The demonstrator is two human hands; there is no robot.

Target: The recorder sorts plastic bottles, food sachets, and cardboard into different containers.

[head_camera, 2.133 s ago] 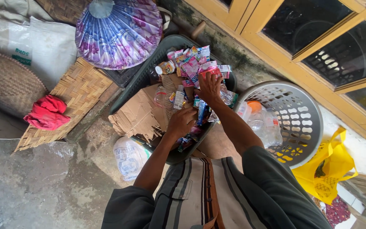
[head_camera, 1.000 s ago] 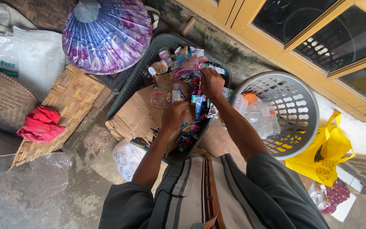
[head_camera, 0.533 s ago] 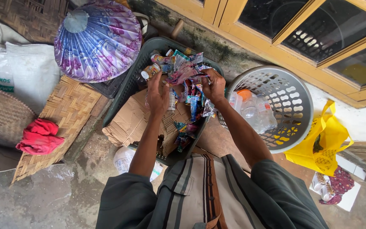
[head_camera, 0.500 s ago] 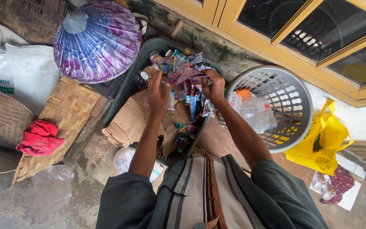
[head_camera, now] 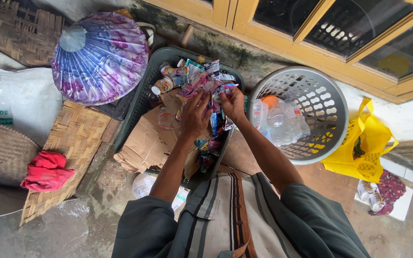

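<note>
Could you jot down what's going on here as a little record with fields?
Left hand: gripping colourful wrappers
Right hand: gripping the same bunch
Under the hands: dark green basket holding torn cardboard
Beside it: grey round basket with clear plastic bottles
Nearby: purple fan-shaped cover, red cloth, yellow bag

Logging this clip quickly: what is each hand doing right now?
Left hand: grip closed on the bunch of colourful wrappers over the dark green basket.
Right hand: grip closed on the same bunch of wrappers.
</note>
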